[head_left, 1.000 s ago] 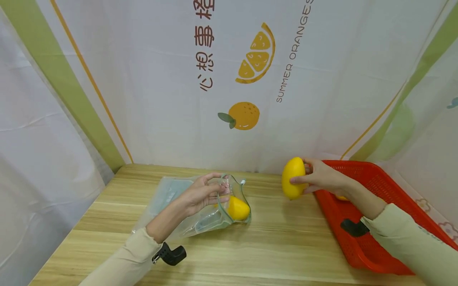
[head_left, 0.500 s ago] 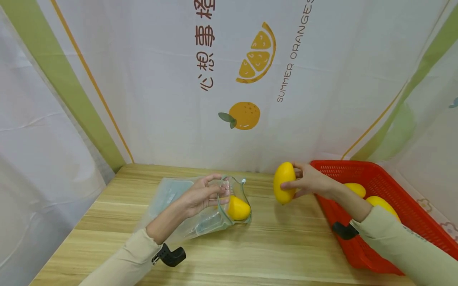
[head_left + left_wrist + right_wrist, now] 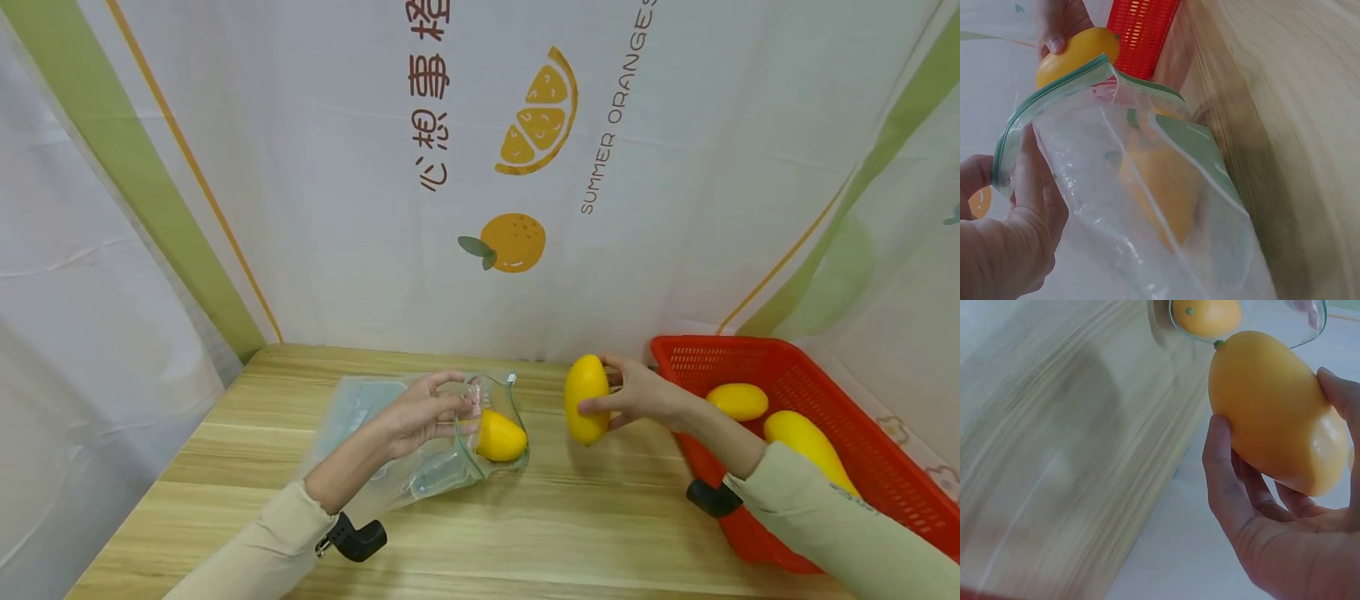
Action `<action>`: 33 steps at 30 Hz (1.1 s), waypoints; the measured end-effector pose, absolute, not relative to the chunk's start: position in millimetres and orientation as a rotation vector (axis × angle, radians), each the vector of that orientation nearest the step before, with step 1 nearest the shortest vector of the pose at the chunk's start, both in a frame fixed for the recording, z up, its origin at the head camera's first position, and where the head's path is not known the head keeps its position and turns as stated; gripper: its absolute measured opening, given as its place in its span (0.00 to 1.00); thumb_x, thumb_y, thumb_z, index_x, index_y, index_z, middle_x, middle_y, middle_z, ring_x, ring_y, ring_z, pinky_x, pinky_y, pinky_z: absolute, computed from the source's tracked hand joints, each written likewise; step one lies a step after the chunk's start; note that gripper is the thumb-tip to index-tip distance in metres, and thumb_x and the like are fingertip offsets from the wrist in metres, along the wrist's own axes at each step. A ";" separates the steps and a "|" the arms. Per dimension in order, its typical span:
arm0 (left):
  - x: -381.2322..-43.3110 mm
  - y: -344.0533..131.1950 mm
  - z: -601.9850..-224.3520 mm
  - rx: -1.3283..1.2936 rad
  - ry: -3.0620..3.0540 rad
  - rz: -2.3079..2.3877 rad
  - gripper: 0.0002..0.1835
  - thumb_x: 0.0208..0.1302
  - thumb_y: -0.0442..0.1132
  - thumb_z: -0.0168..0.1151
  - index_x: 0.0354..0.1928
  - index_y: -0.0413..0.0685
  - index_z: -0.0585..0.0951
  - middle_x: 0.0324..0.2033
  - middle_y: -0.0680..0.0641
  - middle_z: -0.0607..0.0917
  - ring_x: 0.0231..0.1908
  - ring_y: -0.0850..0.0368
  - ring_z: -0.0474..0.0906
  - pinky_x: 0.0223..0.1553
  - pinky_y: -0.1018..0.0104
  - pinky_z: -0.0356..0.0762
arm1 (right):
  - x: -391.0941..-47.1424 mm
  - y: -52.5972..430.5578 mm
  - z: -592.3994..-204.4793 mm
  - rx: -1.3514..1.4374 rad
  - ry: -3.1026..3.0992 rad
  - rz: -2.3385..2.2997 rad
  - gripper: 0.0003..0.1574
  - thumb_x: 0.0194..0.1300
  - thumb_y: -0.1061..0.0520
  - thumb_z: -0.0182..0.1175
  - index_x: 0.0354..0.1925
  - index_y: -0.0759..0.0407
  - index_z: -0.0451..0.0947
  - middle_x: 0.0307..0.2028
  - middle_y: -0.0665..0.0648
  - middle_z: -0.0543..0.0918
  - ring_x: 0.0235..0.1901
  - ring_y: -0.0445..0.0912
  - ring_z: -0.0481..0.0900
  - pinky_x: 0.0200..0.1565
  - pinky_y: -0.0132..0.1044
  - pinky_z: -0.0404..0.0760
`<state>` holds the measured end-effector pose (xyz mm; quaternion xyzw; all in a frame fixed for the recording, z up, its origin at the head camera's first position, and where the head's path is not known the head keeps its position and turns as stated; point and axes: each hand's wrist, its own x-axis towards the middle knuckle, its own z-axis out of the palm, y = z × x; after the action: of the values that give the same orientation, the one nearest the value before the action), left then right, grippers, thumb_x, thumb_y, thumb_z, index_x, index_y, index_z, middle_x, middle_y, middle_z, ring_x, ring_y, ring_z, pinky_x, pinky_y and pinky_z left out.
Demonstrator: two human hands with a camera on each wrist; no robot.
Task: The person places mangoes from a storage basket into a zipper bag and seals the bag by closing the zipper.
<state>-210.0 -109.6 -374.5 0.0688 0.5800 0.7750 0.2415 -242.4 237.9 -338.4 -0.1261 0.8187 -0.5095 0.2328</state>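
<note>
My right hand [image 3: 637,392] grips a yellow mango [image 3: 587,400] between thumb and fingers, above the table and to the right of the bag's mouth. In the right wrist view this mango [image 3: 1275,412] shows a small green stem end. My left hand [image 3: 420,417] pinches the rim of a clear zip bag [image 3: 431,479] that lies on its side, its mouth held apart toward the right. Just inside that mouth lies another mango [image 3: 502,437]. Through the plastic in the left wrist view, the bagged mango [image 3: 1163,187] looks blurred.
A red plastic basket [image 3: 742,533] stands at the right of the wooden table [image 3: 585,533], with a mango [image 3: 738,402] and another mango [image 3: 806,446] in it. The right forearm passes over its near side. A printed white curtain [image 3: 337,208] hangs behind the table.
My right hand has carried its mango leftward and slightly down from beside the basket toward the bag. More of the mangoes in the basket now shows. My left hand and the bag hold nearly still.
</note>
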 end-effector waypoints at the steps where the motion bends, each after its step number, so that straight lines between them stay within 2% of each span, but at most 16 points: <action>1: -210.0 -109.5 -374.2 0.190 1.586 2.119 0.32 0.72 0.24 0.55 0.73 0.34 0.55 0.43 0.39 0.78 0.42 0.49 0.84 0.52 0.53 0.83 | -242.4 237.1 -338.9 -0.348 2.249 -1.400 0.54 0.62 0.53 0.75 0.73 0.67 0.54 0.56 0.69 0.75 0.48 0.58 0.81 0.44 0.52 0.88; 6: -210.5 -108.6 -372.2 0.190 1.591 2.122 0.31 0.71 0.24 0.54 0.72 0.34 0.55 0.41 0.39 0.77 0.41 0.50 0.83 0.52 0.53 0.83 | -243.1 230.0 -340.0 -0.369 2.224 -1.423 0.53 0.62 0.54 0.74 0.72 0.68 0.54 0.55 0.69 0.76 0.47 0.58 0.81 0.44 0.54 0.87; 16: -207.8 -106.2 -367.0 0.191 1.596 2.133 0.31 0.70 0.22 0.55 0.71 0.34 0.56 0.44 0.38 0.77 0.40 0.50 0.83 0.51 0.52 0.84 | -238.2 203.5 -346.0 -0.411 2.149 -1.521 0.51 0.64 0.55 0.72 0.73 0.69 0.54 0.53 0.68 0.77 0.47 0.59 0.83 0.44 0.57 0.86; 33: -209.1 -103.3 -366.9 0.183 1.586 2.155 0.31 0.69 0.22 0.56 0.71 0.35 0.58 0.42 0.38 0.77 0.41 0.50 0.83 0.49 0.53 0.85 | -230.8 166.3 -358.5 -0.364 2.140 -1.519 0.47 0.63 0.54 0.73 0.68 0.70 0.60 0.51 0.67 0.79 0.46 0.59 0.82 0.42 0.60 0.86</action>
<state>-209.1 -103.3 -366.9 0.0664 0.5757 0.7825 0.2279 -230.8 166.3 -358.5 -0.1333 0.7833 -0.5560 0.2438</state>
